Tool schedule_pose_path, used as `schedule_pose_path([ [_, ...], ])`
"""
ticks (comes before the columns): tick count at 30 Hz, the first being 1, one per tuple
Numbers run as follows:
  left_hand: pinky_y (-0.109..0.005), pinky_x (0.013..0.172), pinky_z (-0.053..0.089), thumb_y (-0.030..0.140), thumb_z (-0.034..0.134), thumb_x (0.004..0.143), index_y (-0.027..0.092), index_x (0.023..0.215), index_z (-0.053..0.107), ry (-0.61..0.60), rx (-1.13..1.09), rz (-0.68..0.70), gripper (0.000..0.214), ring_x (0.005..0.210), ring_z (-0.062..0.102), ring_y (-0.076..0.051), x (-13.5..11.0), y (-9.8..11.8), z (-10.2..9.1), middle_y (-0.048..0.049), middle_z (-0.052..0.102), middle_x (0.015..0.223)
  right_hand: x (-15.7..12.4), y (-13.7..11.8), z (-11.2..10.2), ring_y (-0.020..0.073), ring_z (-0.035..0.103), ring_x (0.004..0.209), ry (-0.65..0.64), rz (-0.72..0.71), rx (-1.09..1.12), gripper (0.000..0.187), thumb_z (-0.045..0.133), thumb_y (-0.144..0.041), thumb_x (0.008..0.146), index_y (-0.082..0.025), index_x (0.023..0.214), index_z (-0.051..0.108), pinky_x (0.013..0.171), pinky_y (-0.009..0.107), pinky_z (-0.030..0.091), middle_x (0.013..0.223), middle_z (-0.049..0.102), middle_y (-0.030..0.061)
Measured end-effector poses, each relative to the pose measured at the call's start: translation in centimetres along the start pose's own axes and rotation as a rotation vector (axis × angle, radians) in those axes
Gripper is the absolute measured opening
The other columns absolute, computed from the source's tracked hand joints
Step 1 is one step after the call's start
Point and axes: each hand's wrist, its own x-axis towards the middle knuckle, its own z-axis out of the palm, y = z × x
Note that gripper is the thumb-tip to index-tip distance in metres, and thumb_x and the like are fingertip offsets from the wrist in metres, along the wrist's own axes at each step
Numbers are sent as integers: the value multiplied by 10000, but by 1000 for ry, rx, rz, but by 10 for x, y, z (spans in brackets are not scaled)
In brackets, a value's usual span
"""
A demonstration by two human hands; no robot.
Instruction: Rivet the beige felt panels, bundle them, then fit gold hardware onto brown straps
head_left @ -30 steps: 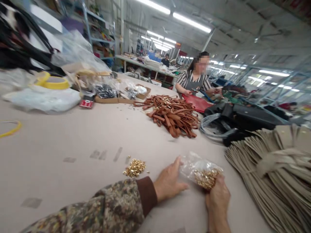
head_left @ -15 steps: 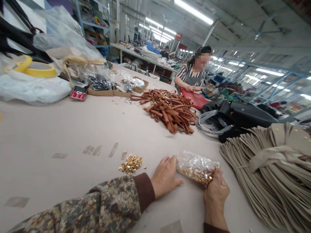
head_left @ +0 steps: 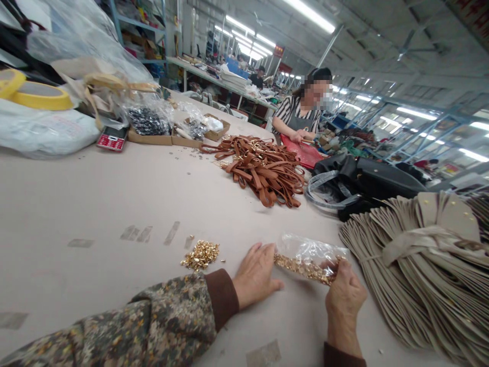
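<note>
Plastic bag (head_left: 310, 248), clear and oblong, sits at your one o'clock, small gold-coloured metal fittings (head_left: 300, 267) gathered along its near edge. Your right hand (head_left: 346, 291) has its fingers closed on the bag's three-o'clock end. Your left hand (head_left: 254, 278) is back-up at the nine-o'clock end, fingers extended and thumb well apart; whether its fingertips press on the bag, you cannot tell. Expect light, limp, slick plastic, with the metal giving most of the weight and sliding easily. Best take both ends, supporting the loaded near edge from beneath; the thin plastic, not the hard fittings, is likely what tears. Loose gold-coloured metal pieces (head_left: 201, 255) lie heaped at your eleven o'clock.
</note>
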Motion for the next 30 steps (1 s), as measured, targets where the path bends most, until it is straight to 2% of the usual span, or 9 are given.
schedule_pose_path([
  [4, -462, 1205, 212, 374, 776, 707, 134, 1398, 325, -15, 4, 11, 859, 1355, 434, -275, 0, 1, -1, -185, 499, 1420, 4, 0, -3, 196, 620, 662, 13, 17, -22, 546, 553, -638, 822, -122, 756, 715, 668, 307, 501, 667, 692, 70],
  [8, -468, 1206, 200, 390, 774, 712, 139, 1397, 346, -36, 21, 18, 846, 1379, 403, -282, -1, 1, -2, -189, 472, 1445, 5, -1, -6, 194, 630, 647, -27, 18, -18, 546, 553, -641, 823, -121, 769, 711, 665, 308, 505, 654, 690, 65],
  [16, -451, 1216, 162, 384, 732, 761, 123, 1416, 352, -73, 45, 39, 801, 1416, 340, -277, -2, 5, -6, -171, 460, 1460, 12, -8, -15, 197, 622, 669, -48, -55, -87, 574, 529, -664, 823, -127, 738, 714, 701, 315, 478, 665, 688, 62],
  [22, -436, 1220, 152, 388, 705, 781, 134, 1425, 350, -86, 54, 43, 778, 1419, 335, -263, -3, 5, -8, -152, 451, 1474, 17, -12, -17, 213, 630, 682, -87, -47, -91, 570, 535, -660, 820, -125, 745, 716, 724, 341, 486, 671, 684, 64],
  [30, -432, 1218, 167, 393, 677, 796, 119, 1427, 353, -71, 79, 45, 760, 1414, 342, -258, -3, 1, -3, -159, 461, 1464, 24, -14, -16, 199, 618, 652, -51, -31, -81, 575, 558, -672, 797, -122, 775, 726, 691, 329, 483, 668, 686, 68],
])
